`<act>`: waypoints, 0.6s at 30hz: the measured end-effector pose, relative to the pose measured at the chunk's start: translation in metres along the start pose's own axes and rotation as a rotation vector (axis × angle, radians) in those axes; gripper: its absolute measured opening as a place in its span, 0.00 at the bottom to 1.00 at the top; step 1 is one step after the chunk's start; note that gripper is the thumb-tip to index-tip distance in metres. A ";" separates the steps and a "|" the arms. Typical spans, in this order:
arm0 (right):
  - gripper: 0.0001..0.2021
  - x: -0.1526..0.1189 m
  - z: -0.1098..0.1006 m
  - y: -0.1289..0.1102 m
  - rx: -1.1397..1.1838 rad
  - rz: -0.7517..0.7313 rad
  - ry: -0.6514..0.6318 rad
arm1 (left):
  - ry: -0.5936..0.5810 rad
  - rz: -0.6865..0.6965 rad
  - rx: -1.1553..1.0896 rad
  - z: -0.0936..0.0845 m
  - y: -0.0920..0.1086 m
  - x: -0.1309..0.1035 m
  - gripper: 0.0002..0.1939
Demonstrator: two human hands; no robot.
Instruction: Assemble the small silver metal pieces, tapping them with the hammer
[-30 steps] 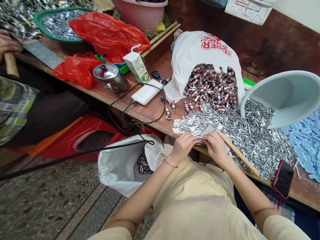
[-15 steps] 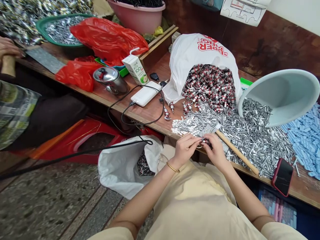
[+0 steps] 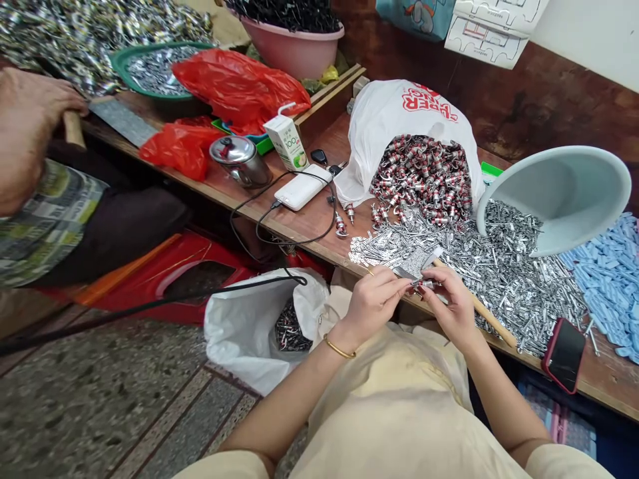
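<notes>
My left hand (image 3: 375, 299) and my right hand (image 3: 450, 299) meet at the table's front edge, fingers pinched on one small red-and-silver metal part (image 3: 423, 284) between them. Its fine details are hidden by the fingertips. Just behind the hands lies a hammer (image 3: 479, 307) with a wooden handle, beside a heap of small silver metal pieces (image 3: 519, 286). Further back, a white plastic bag (image 3: 364, 133) lies open on its side, full of red-and-silver parts (image 3: 424, 176). A few such parts (image 3: 341, 225) rest loose left of the heap.
Right: a tipped grey tub (image 3: 589, 193), blue pieces (image 3: 606, 279) and a phone (image 3: 564, 354) at the edge. Left: a white power bank (image 3: 303, 187) with cable, drink carton (image 3: 287, 143), metal cup (image 3: 242, 161) and another person's hand (image 3: 34, 126). Below, an open white sack (image 3: 239, 332).
The view has shifted slightly. My right hand has moved a little to the right and its fingers have spread somewhat around the part. The other person's hand reaches further into view at left.
</notes>
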State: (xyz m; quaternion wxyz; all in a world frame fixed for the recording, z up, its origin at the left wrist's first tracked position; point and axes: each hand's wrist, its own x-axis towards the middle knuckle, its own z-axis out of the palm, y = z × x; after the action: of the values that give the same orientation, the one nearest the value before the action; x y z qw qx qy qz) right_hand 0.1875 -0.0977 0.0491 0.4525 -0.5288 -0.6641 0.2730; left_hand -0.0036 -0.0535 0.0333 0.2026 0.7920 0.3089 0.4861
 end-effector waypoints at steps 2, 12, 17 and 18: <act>0.12 0.000 -0.007 -0.005 -0.055 -0.056 -0.028 | -0.064 0.063 0.024 -0.007 0.005 0.004 0.11; 0.11 -0.005 -0.014 -0.017 -0.091 -0.134 -0.103 | -0.172 0.202 -0.053 -0.019 0.003 0.008 0.11; 0.09 -0.008 -0.014 -0.015 -0.079 -0.077 -0.052 | -0.188 0.161 -0.148 -0.018 0.001 0.009 0.10; 0.09 -0.009 -0.011 -0.015 -0.051 -0.057 -0.029 | -0.155 0.112 -0.179 -0.015 0.003 0.008 0.10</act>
State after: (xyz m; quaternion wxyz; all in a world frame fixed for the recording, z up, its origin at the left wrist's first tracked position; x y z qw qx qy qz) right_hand 0.1912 -0.1121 0.0640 0.4369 -0.5170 -0.6921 0.2508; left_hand -0.0131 -0.0499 0.0468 0.2684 0.8220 0.2028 0.4595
